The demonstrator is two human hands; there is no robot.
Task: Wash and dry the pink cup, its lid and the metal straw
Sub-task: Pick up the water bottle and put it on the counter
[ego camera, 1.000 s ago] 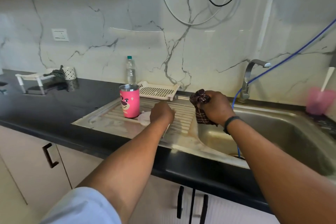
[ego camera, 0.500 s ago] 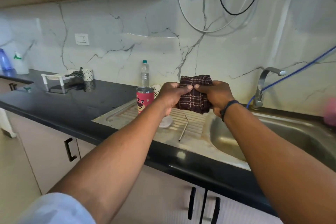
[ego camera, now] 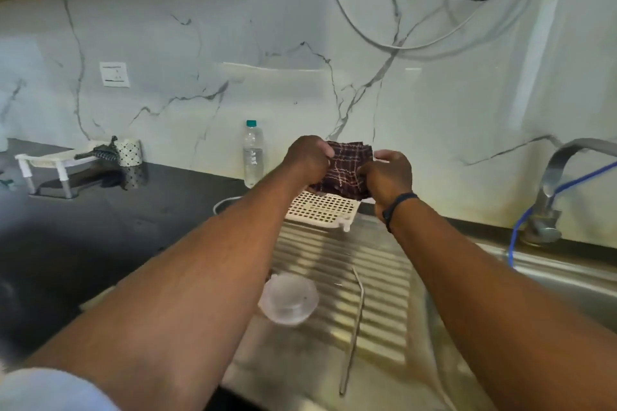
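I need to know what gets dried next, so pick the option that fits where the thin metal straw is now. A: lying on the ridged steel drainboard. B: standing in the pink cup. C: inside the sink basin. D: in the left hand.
A: the thin metal straw lies flat on the ridged steel drainboard, right of the clear plastic lid.

On the ribbed drainboard (ego camera: 384,280) the lid (ego camera: 288,299) lies left of the straw (ego camera: 354,327). Behind them a perforated tray (ego camera: 320,210) sits at the drainboard's back edge. Above the tray, both hands hold a cloth (ego camera: 347,170) between them. A bottle (ego camera: 253,153) stands left of the tray by the wall; the tap (ego camera: 551,190) stands far right.
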